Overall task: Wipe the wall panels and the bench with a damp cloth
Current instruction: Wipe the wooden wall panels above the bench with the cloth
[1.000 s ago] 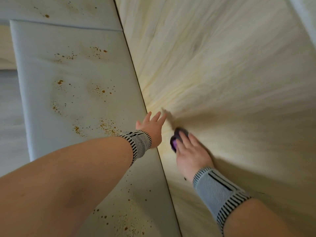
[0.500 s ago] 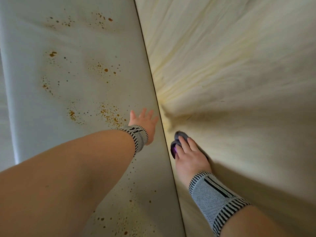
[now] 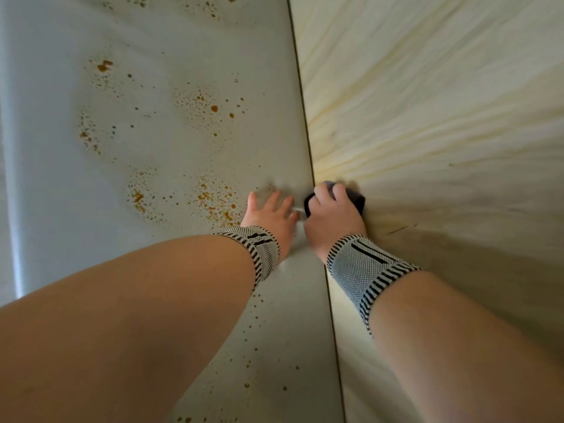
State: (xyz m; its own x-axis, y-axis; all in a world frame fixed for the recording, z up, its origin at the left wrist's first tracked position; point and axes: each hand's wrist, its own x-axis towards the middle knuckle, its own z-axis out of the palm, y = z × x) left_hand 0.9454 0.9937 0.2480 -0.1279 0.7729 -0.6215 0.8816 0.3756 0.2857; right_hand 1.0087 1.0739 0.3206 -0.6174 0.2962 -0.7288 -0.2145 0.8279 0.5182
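Two surfaces meet at one dark seam (image 3: 308, 154), and the coming move depends on which side of that seam the cloth (image 3: 351, 196) lies. At this moment the cloth is on the wall panel (image 3: 442, 102), just right of the seam and at its lower reach, bunched into a dark wad rather than spread flat. The right hand (image 3: 334, 218) covers it, fingers curled over the wad and pressing it against the panel.

The left hand (image 3: 270, 216) lies flat on the bench (image 3: 152, 132), fingers spread and holding nothing, just left of the seam; it appears to serve as a brace. The two hands are close together, with the seam between them.

Orange-brown spots (image 3: 213, 199) are scattered over the bench, the nearest cluster lying immediately left of the left hand, others farther left and beyond it. The panel carries pale yellowish streaks fanning away from the cloth.

Judgement: the wall stage is in hand and the bench is not yet wiped. To reach the spots, the cloth must cross the seam leftward; the left hand is nearer to them but holds no cloth and lies in the path.
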